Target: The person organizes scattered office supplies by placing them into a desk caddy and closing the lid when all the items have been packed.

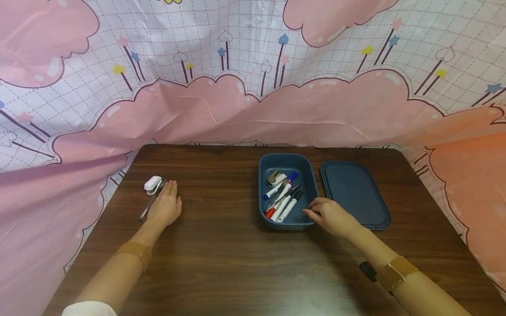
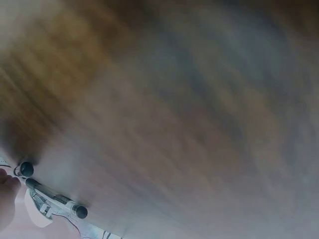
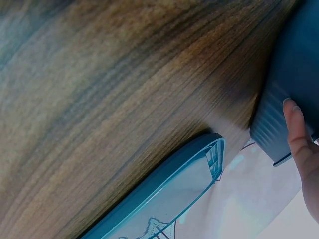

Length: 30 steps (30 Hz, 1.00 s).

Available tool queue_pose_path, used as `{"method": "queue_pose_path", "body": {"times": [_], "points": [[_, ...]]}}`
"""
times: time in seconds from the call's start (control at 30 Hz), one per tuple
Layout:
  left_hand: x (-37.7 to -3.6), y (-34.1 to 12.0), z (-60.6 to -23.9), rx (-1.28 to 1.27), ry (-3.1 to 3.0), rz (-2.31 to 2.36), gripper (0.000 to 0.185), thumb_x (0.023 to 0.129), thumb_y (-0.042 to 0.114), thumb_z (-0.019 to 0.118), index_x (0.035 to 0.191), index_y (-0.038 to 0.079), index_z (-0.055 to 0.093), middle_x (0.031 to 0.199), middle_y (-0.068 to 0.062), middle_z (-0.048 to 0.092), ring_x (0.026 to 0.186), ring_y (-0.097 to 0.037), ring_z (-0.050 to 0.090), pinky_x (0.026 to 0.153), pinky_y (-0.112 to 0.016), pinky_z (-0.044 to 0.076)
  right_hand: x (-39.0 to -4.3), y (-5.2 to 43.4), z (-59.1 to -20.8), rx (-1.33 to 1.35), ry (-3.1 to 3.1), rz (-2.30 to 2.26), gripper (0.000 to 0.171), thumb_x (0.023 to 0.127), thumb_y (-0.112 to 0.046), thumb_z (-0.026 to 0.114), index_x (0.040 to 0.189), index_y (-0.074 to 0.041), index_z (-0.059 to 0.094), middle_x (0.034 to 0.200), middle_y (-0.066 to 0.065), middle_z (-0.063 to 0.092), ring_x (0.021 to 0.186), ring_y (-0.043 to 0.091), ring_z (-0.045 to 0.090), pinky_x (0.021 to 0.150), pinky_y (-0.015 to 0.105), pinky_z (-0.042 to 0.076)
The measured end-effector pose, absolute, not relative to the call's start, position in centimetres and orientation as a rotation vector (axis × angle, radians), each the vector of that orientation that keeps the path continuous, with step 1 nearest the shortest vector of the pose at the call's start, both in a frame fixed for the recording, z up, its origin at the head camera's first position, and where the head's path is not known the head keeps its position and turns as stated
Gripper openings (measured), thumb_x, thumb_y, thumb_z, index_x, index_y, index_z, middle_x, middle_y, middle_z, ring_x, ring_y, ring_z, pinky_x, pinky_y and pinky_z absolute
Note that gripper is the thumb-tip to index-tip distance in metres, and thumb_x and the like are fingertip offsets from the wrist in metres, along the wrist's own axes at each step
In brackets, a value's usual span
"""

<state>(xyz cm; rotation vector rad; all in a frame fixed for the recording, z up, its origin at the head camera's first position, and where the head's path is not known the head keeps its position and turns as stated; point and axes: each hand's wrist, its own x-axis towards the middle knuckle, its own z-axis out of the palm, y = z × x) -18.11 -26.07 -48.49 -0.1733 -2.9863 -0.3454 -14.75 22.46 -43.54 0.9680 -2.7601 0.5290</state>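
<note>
- The left hand (image 1: 166,206) lies flat and relaxed on the tabletop (image 1: 221,259), fingertips touching a pen (image 1: 152,200).
- The pen's long axis runs away from the person, along that hand's outer side; a white stapler (image 1: 152,184) sits just beyond.
- The right hand (image 1: 330,215), well apart, touches the blue tray (image 1: 264,193) of markers with loose fingers, grasping nothing.

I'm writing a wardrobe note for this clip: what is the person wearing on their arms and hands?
Both hands are bare, the left hand and the right hand, with no gloves or rings visible. Each wrist carries a tan strap, and the right one has a small black device beside it. A white sleeve edge shows on the left upper arm.
</note>
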Motion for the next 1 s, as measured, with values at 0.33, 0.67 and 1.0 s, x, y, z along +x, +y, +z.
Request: {"method": "queue_pose_path", "body": {"times": [0.33,0.67,1.0], "points": [[-17.95,-25.93,-48.45,-0.164,-3.014,-0.298,0.055,0.095,0.008,0.04,0.142,-0.018,0.029,0.148,-0.036,0.032,0.14,-0.048,0.03,0.119,-0.052,0.026,-14.78,22.52,-43.52,0.977,-2.762,0.522,0.022,0.091,-0.013,0.066,0.072,-0.005,0.074,0.087,0.007,0.068,0.078,0.016,0.065,0.061,0.025,0.056],[-18.0,-25.99,-48.12,-0.21,-3.025,-0.204,0.074,0.074,-0.01,0.066,0.141,-0.016,0.033,0.146,-0.035,0.037,0.137,-0.047,0.036,0.116,-0.051,0.032,-14.75,22.48,-43.39,0.982,-2.759,0.525,0.021,0.09,-0.012,0.066,0.073,-0.004,0.074,0.087,0.007,0.068,0.077,0.015,0.065,0.061,0.024,0.056],[-17.94,-25.95,-47.93,-0.185,-3.012,-0.225,0.07,0.074,-0.013,0.066,0.139,-0.016,0.038,0.143,-0.035,0.041,0.134,-0.048,0.039,0.111,-0.054,0.037,-14.7,22.45,-43.32,0.98,-2.766,0.526,0.022,0.09,-0.012,0.066,0.072,-0.004,0.074,0.086,0.007,0.068,0.076,0.015,0.064,0.06,0.024,0.055]]}}
